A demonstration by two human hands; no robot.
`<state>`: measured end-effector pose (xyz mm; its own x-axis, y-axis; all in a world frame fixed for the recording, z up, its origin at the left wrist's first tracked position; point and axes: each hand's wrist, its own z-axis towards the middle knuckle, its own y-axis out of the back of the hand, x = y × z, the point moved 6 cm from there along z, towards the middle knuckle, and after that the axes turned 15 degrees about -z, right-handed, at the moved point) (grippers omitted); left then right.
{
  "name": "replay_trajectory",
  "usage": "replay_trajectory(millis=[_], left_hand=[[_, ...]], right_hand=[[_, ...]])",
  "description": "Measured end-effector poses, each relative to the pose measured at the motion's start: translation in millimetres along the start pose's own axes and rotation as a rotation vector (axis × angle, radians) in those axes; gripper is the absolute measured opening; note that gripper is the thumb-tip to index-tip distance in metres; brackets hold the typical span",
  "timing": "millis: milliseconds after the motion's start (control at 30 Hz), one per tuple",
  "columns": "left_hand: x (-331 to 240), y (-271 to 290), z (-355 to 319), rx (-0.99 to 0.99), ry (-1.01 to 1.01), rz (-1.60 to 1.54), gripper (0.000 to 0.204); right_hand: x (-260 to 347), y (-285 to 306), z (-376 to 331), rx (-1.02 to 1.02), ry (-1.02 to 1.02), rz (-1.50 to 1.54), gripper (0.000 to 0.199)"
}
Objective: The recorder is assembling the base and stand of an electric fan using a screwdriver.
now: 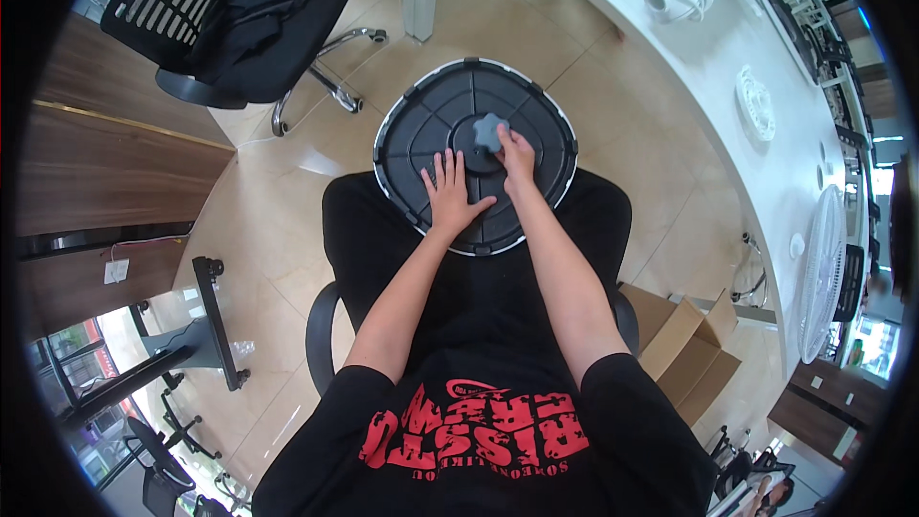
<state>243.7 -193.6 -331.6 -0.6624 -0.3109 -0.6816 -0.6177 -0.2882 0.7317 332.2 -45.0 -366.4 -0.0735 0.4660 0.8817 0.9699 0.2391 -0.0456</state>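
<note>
The left hand (452, 196) lies flat, fingers spread, pinning a black fan base (476, 155) on the person's lap, underside up. The right hand (515, 155) pinches the grey star knob (488, 131) at its centre. Around: tiled floor (287, 191), office chair (239, 29), white tabletop (728, 67) with fan parts.

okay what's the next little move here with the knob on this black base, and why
Probably turn the grey knob with the right hand, whose fingers already grip it at the black base's centre, while the left hand lies flat, steadying the base on the lap.
</note>
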Motion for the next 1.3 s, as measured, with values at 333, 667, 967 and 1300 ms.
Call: replay_trajectory(millis=[333, 667, 967, 1300], left_hand=[[4.6, -0.6, -7.0, 0.006, 0.010, 0.000, 0.126], [1.5, 3.2, -0.2, -0.008, -0.010, 0.012, 0.124], [4.5, -0.4, -5.0, 0.026, 0.004, 0.010, 0.124], [2.5, -5.0, -2.5, 0.037, 0.001, 0.029, 0.124]], right_hand=[[2.5, -7.1, -17.4, -0.021, 0.047, 0.024, 0.049], [21.9, -9.5, -28.9, -0.193, 0.284, -0.422, 0.054], [14.1, -1.0, -43.8, -0.121, 0.598, -0.688, 0.067], [27.2, -2.6, -34.1, -0.092, 0.624, -0.902, 0.081]])
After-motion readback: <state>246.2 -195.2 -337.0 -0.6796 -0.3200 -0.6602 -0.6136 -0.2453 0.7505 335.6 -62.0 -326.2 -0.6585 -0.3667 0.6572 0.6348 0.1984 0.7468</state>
